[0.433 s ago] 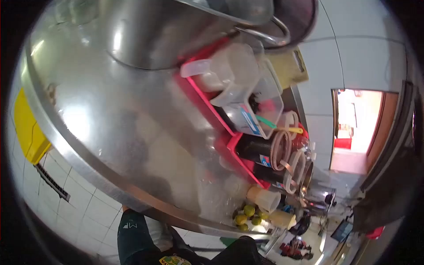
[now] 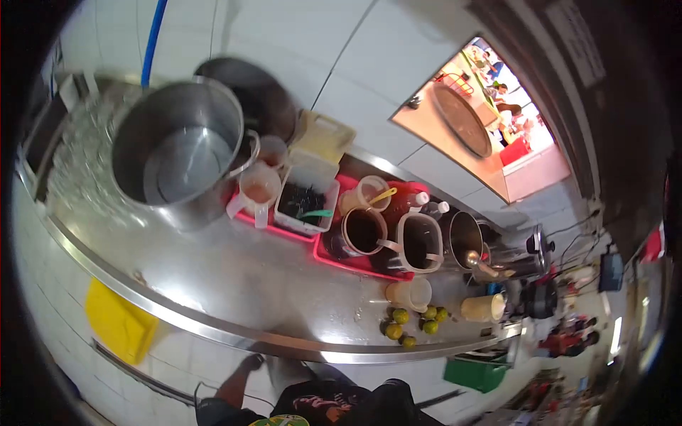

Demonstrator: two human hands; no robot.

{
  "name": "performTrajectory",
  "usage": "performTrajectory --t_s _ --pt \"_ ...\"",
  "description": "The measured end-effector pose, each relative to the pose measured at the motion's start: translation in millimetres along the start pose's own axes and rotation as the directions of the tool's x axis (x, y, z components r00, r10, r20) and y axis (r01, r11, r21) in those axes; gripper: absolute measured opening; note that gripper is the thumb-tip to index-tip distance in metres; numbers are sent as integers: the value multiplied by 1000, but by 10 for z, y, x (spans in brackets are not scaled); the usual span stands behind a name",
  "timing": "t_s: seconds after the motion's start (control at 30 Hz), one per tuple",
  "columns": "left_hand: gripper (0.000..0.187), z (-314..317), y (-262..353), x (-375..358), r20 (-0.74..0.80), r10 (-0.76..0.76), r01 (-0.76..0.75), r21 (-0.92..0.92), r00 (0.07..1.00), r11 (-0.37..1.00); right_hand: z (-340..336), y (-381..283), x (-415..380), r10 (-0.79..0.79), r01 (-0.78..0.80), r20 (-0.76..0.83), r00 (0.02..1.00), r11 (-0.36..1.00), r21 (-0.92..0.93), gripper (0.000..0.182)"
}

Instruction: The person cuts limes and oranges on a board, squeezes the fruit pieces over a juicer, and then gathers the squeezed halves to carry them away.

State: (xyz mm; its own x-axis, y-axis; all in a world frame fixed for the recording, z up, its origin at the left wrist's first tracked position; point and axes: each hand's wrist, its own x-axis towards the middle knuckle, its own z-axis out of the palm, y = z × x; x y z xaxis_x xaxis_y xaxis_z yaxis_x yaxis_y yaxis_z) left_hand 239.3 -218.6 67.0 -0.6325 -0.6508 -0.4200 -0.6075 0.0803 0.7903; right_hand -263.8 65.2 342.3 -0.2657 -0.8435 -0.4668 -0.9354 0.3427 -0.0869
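Note:
My left hand (image 2: 253, 361) is at the bottom of the view, by the front edge of the steel counter (image 2: 213, 277). It is small and dark, and its fingers cannot be made out. My right hand is out of sight; a dark sleeve (image 2: 393, 403) shows on that side. On the counter stand a large steel pot (image 2: 177, 142), a clear plastic measuring jug (image 2: 257, 190) and a square tub (image 2: 307, 202) with dark contents and a green-handled utensil. Pitchers of dark liquid (image 2: 364, 233) sit in a red tray (image 2: 334, 260).
Several green-yellow citrus fruits (image 2: 401, 316) lie near the front edge, beside a plastic cup (image 2: 410, 293). Clear glasses (image 2: 92, 149) crowd the left end. A yellow bin (image 2: 121, 319) and a green bin (image 2: 476, 373) stand below the counter. A hatch (image 2: 490, 121) opens onto people beyond.
The view has tilted up and drawn back, so the pot's inside, the glasses and more wall now show. My left hand has come into sight below the counter edge.

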Motion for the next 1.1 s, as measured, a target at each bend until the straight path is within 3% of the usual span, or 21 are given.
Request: performTrajectory --t_s 0.03,0.07,0.13,0.17,0.2,0.27,0.33,0.4,0.43,0.47,0.5,0.53,0.6,0.7,0.77,0.83,0.87,0.9,0.97,1.0,1.1 --pt "30 -295 16 -63 311 -157 145 62 937 988 -237 -292 71 6 1 -46 999 989 145 35" --pt "30 -399 274 -246 286 -175 148 114 942 982 -555 -612 131 14 12 -88 996 957 290 36" --pt "37 -1786 1879 -506 581 -213 77 250 785 965 -417 -658 400 70 -118 141 987 924 363 46" --pt "38 -2423 2669 -571 635 -95 -10 160 767 987 13 -516 545 79 -162 222 972 908 386 55" --pt "39 -2830 3128 -573 684 26 -94 62 729 994 148 -659 623 289 -363 236 928 847 389 62" --pt "34 -3097 3111 -310 477 459 -50 -650 749 758 -20 -1000 754 424 -507 279 861 685 523 66" --pt "21 -3992 4393 -70 491 348 -96 -467 799 879 -22 -1195 786 447 -511 260 856 656 556 66" --pt "15 -4412 4862 405 139 646 -361 -733 750 577 103 -1254 772 477 -532 256 841 644 550 65" --pt "21 -4592 4962 667 -92 517 -481 -530 851 698 -79 -1352 672 488 -485 201 850 573 661 63" --pt "26 -4710 5560 675 -422 436 -587 -354 795 728 -174 -1396 617 545 -501 178 819 529 685 60" --pt "27 -4850 5646 953 -580 370 -653 -410 725 637 -103 -1394 558 607 -503 142 782 481 718 57" --pt "28 -4971 5712 1238 -719 310 -779 -528 622 339 -236 -1483 423 644 -430 59 763 438 790 57" --pt "25 -5131 6066 1475 -803 123 -812 -576 583 89 -134 -1622 201 763 -498 98 639 313 809 57" --pt "22 -5324 6419 1776 -839 -22 -838 -544 544 45 476 -1695 -229 726 -587 90 682 469 660 61" --pt "22 -5455 6572 1915 -811 -280 -854 -514 514 -77 1269 -1637 -471 699 -779 425 575 309 545 64" --pt "22 -5523 6734 1978 -818 -278 -861 -503 503 -77 1576 -1785 -844 573 -652 313 758 643 402 56" --pt "23 -5531 6797 1971 -825 -272 -866 -496 495 -70 1262 -1904 -1080 335 -318 24 942 865 388 41" --pt "23 -5506 6855 1946 -824 -275 -866 -493 495 -79 1403 -1775 -1098 338 -319 18 941 868 381 41" --pt "20 -5438 6981 1850 -870 129 -880 -472 475 57 1740 -1640 -900 320 -293 -31 947 898 330 38" --pt "20 -5405 7023 1741 -873 127 -883 -467 470 56 1865 -1546 -793 306 -277 -53 950 911 306 36" --pt "20 -5324 7036 1158 -618 649 -887 -201 445 416 2258 -1344 -414 250 -215 -116 961 944 251 31"
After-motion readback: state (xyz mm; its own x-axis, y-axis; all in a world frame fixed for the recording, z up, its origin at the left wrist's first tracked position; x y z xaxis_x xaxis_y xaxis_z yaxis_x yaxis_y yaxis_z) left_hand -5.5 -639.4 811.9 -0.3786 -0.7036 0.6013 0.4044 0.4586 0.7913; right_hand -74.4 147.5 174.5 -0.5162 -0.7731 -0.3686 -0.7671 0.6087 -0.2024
